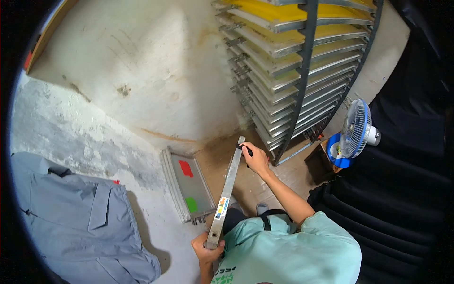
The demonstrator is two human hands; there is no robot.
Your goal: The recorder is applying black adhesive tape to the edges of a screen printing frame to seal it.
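The left hand (206, 253) is clamped on the near end of a long, flat metal frame (227, 190) seen edge-on; the right hand (256, 158) grips its far end above the floor. Its mesh face is hidden. Similar frames (189, 188) lean against the rough whitewashed wall (142, 71).

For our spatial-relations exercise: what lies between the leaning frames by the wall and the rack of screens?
In the head view, the metal bar held by both hands crosses that stretch, above bare brown floor.
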